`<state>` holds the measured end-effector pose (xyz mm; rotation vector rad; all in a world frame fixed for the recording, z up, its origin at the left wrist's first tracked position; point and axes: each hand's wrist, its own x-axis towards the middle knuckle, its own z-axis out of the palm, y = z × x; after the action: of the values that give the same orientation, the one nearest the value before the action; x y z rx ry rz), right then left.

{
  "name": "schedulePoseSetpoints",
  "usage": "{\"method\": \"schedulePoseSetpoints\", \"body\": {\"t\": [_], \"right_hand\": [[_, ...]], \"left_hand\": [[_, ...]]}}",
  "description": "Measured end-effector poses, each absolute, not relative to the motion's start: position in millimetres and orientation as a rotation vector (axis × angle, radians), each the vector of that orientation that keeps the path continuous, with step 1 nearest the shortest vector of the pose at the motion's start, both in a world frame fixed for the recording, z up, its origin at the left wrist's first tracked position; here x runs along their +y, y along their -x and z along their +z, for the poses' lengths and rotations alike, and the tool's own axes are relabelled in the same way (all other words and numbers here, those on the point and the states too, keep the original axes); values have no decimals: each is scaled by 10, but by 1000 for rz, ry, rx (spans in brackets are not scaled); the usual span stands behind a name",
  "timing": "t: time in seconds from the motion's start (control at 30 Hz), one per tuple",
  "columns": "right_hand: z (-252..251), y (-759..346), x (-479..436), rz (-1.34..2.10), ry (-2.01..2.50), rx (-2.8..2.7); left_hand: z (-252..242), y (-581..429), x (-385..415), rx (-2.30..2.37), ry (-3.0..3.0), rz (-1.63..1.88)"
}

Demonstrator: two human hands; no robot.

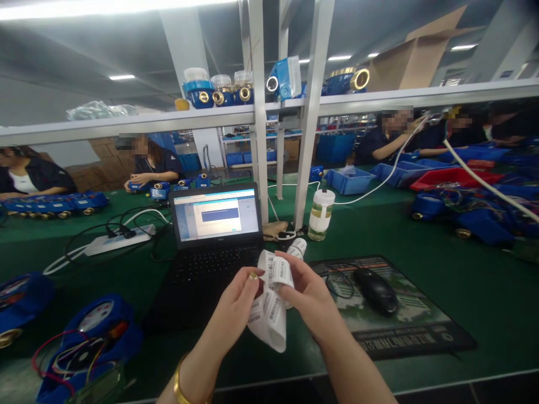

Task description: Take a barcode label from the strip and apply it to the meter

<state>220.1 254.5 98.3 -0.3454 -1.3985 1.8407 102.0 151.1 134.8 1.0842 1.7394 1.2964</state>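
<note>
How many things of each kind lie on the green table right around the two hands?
Laptop: 1
Computer mouse: 1
Mouse pad: 1
Barcode label strip, held in both hands (left hand, right hand): 1
Bottle: 1
Power strip: 1
Total: 6

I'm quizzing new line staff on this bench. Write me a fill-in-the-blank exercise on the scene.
1. Both hands, the left hand and the right hand, hold a strip of ____ labels.
2. Behind the hands stands an open ____ with its screen lit.
3. The black mouse rests on a ____ right of the hands.
4. The clear bottle stands on the ____ table cover.

Missing words: barcode; laptop; mouse pad; green
</note>
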Motion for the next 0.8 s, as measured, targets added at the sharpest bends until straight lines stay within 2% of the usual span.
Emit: {"method": "schedulePoseSetpoints", "body": {"t": [0.1,0.23,0.33,0.43,0.53,0.7,0.8], "right_hand": [[925,-2169,2616,1776,458,-1236],[849,-2152,2654,1773,469,-1124],[783,-2136,2642,1809,458,-1035],[737,-2131,2626,1812,435,-959],[741,-2161,2617,1838,366,-893],[831,-2250,2608,1864,317,-812],[861,-2273,2603,1886,301,-808]], "left_hand": [[1234,-1102,1398,1834,-1432,1367],[1064,-1178,1313,2152,-2284,1155],[1028,-1179,1325,2286,-2509,1098],[1081,-1145,1349,2307,-2305,1326],[1168,-1088,1377,2166,-1807,1571],[1243,-981,1445,1511,-769,1777],[1228,-960,1474,1252,-424,1763]]}}
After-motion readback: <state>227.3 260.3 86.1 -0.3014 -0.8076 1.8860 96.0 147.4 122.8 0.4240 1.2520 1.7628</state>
